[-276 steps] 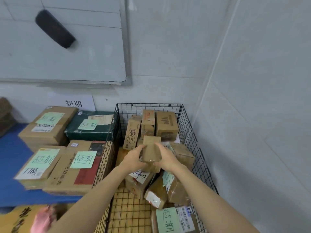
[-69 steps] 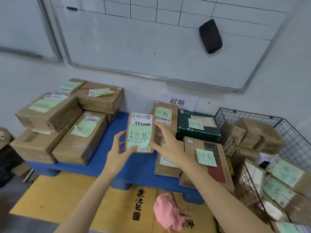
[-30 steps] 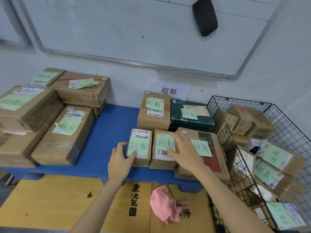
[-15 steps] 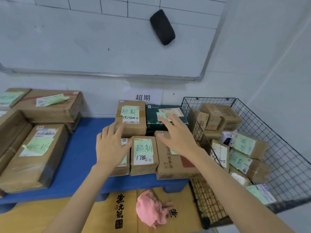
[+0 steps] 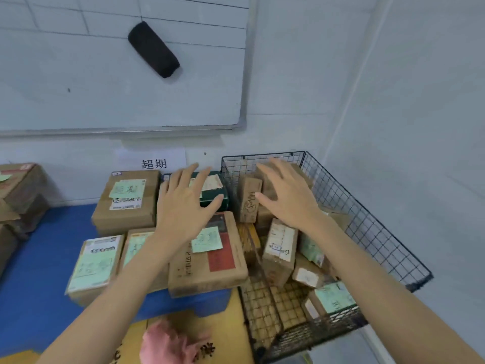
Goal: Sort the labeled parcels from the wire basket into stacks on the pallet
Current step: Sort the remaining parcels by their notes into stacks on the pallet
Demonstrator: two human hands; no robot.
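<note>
The black wire basket (image 5: 372, 227) stands in the right corner with several brown parcels inside, among them an upright box (image 5: 248, 200) and a labeled parcel (image 5: 279, 248). My right hand (image 5: 288, 195) hovers over the basket, fingers spread, holding nothing. My left hand (image 5: 183, 203) is spread above the pallet's parcels, also empty. On the blue pallet (image 5: 39, 279) lie a small parcel with a green note (image 5: 95, 264), a large box with a red patch (image 5: 207, 256), a brown box (image 5: 126, 200) and a dark green box (image 5: 215, 190).
A whiteboard (image 5: 105, 74) with a black eraser (image 5: 153, 49) hangs on the wall above a paper sign (image 5: 153, 161). More brown boxes (image 5: 18, 187) sit at the far left. A pink cloth (image 5: 170, 345) lies on yellow cardboard (image 5: 228, 324) in front of the pallet.
Both hands have let go of the small parcel, which now lies on the pallet's front row. They lifted off and swung right, the right hand reaching over the basket.
</note>
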